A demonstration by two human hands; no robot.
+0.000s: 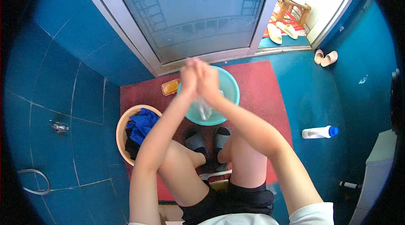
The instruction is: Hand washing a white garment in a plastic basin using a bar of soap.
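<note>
My left hand (189,77) and my right hand (207,81) are pressed together above a round turquoise basin (233,87). Both are blurred, and whatever lies between the palms is hidden. Below my wrists shows a thin white, wet-looking cloth (204,111) over the basin; whether it hangs from my hands or lies in the basin is unclear. Just left of the basin, an amber bar, perhaps soap (171,87), sits in a small dish on the red mat.
A peach tub (121,130) at left holds blue cloth (144,125) and black cloth (131,145). The red textured mat (253,82) lies underfoot. A white bottle with a blue cap (318,132) lies at right. Pink slippers (329,58) stand near the sliding door (202,13).
</note>
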